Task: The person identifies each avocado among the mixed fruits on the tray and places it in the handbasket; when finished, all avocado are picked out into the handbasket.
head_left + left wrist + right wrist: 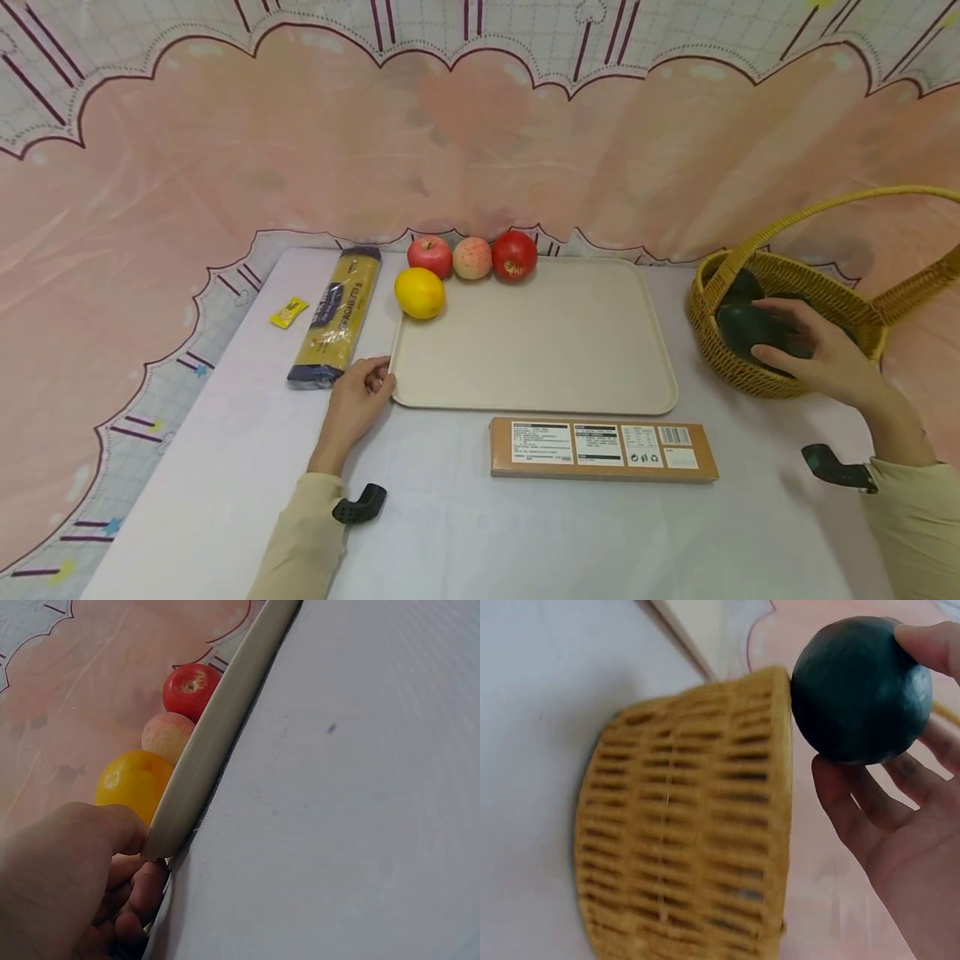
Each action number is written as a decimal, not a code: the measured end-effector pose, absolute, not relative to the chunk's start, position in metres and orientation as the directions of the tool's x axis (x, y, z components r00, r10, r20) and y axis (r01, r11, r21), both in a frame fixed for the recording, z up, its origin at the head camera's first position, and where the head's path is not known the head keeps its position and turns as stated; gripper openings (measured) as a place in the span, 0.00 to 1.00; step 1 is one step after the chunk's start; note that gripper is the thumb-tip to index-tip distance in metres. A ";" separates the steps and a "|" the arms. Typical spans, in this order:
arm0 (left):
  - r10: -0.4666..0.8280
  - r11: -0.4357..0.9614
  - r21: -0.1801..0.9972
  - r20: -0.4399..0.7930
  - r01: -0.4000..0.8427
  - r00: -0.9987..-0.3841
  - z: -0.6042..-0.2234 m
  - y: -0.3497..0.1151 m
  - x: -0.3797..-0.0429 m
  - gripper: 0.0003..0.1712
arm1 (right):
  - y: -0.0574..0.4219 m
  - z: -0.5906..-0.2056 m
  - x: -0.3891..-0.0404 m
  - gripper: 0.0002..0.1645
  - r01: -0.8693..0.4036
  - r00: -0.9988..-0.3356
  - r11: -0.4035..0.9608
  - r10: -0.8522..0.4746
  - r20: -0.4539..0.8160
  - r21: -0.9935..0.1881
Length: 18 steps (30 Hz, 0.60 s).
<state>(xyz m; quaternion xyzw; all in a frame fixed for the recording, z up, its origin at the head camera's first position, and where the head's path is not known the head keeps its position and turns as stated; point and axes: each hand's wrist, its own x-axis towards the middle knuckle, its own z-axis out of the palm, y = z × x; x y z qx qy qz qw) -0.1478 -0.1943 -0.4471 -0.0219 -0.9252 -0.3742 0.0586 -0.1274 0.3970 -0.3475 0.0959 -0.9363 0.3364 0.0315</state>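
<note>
My left hand (362,393) pinches the near left corner of a beige tray (540,350), thumb on the rim and other fingers curled underneath in the left wrist view. At the tray's far left are a lemon (420,293), a red apple (430,255), a peach (472,257) and a larger round red fruit (514,255). My right hand (832,354) grips a dark green avocado (861,690) between thumb and fingers, at the rim of a wicker basket (682,817). Another dark green fruit (742,286) shows inside the basket.
A spaghetti pack (337,317) lies left of the tray, with a small yellow wrapped candy (288,312) beside it. A flat brown box (603,450) lies along the tray's near side. The basket's tall handle (847,200) arches over its opening.
</note>
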 end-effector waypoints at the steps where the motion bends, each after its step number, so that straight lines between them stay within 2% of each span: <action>1: -0.004 0.719 0.691 0.121 0.082 -0.993 -0.447 -0.194 -0.148 0.19 | 0.399 -0.347 -0.126 0.37 -0.199 -0.980 0.757 -0.157 0.122 -0.622; 8: -0.003 0.722 0.688 0.122 0.082 -0.993 -0.447 -0.193 -0.147 0.19 | 0.412 -0.346 -0.121 0.36 -0.169 -0.985 0.788 -0.154 0.076 -0.593; 18: 0.001 0.718 0.690 0.126 0.088 -0.992 -0.446 -0.194 -0.147 0.19 | 0.431 -0.343 -0.119 0.37 -0.184 -0.976 0.787 -0.218 0.014 -0.588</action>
